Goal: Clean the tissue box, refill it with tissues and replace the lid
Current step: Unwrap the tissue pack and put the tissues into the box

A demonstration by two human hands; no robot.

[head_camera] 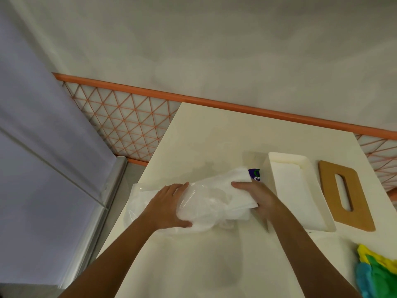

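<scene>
A tissue pack (214, 196) in clear crinkled plastic, with a purple label at its far end, lies on the cream table (214, 136). My left hand (169, 207) grips the pack's near-left end. My right hand (255, 194) holds the white tissue stack at the pack's right side. To the right stands the open white tissue box (322, 222), with a white layer inside. Its brown wooden lid (326, 186), with a long oval slot, lies flat on the table right of the box.
A yellow, green and blue cloth (378, 274) sits at the table's near right corner. An orange rail with lattice panels (120, 125) runs behind the table. A pale purple panel (43, 147) rises at the left.
</scene>
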